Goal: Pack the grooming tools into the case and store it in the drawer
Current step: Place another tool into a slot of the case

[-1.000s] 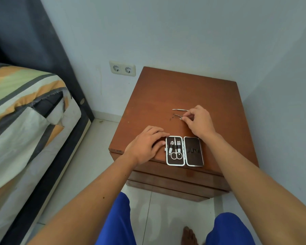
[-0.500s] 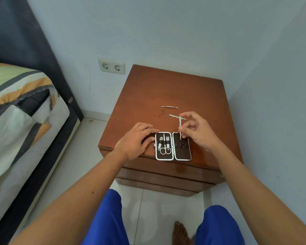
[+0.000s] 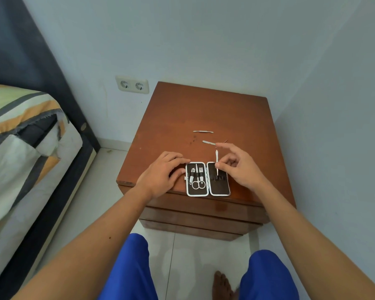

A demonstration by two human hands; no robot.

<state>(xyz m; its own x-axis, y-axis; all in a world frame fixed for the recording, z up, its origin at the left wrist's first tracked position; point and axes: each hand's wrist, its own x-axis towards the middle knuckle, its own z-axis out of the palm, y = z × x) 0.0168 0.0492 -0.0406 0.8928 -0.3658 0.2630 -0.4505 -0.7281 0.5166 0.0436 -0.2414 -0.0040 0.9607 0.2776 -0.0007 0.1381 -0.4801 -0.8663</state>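
A small dark case (image 3: pixel 220 187) with a white rim lies open at the front edge of the brown nightstand (image 3: pixel 204 113). Its left half holds scissors (image 3: pixel 197 181) and two other tools. My right hand (image 3: pixel 239 167) pinches a thin metal tool (image 3: pixel 216 162) upright-lengthwise, its lower tip over the loops of the case's right half. My left hand (image 3: pixel 160 176) rests flat on the nightstand, fingertips against the case's left edge. Two more metal tools lie loose farther back: one tool (image 3: pixel 203 131) and a nearer tool (image 3: pixel 208 142) by my right fingertips.
Drawer fronts (image 3: pixel 199 217) show below the nightstand top, closed. A bed (image 3: pixel 20 137) with a striped cover stands at the left. A wall socket (image 3: pixel 132 85) sits behind. A wall runs close along the right. My blue-clad legs and a bare foot (image 3: pixel 222 284) are on the tiled floor.
My right hand picked a thin tool off the nightstand and brought it back over the case's right half. The left hand stayed against the case.
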